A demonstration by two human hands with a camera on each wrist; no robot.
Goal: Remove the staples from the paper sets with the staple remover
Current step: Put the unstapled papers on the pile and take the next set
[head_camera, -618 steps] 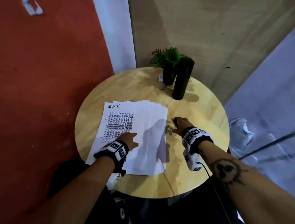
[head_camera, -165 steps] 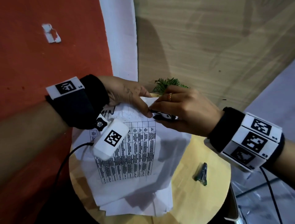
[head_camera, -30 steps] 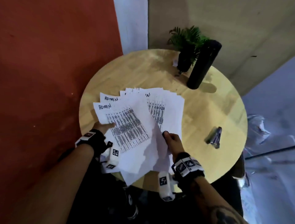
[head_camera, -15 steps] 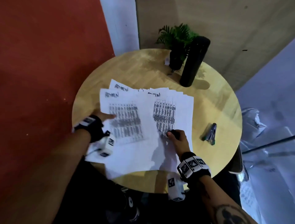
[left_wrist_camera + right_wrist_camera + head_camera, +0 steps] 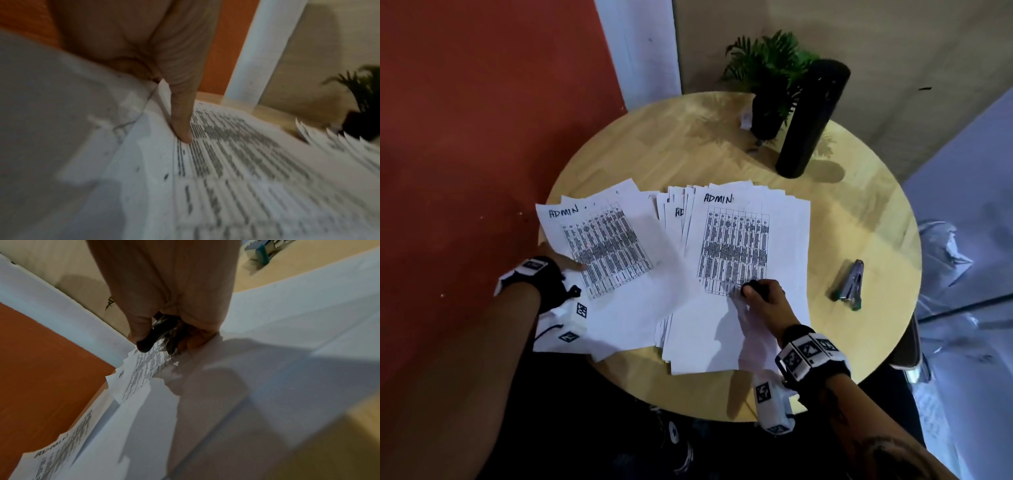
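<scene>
Two hands (image 5: pixel 763 298) (image 5: pixel 566 262) on paper sets (image 5: pixel 739 274), remover (image 5: pixel 156 335) gripped.

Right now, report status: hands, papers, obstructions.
Left hand flat on left paper set. Right hand grips staple remover, resting on right stack. Stapler lies apart; nothing in the way.

The papers (image 5: pixel 743 260) now lie in two groups, the left hand (image 5: pixel 565 262) drawing one set (image 5: pixel 613 253) aside.
</scene>
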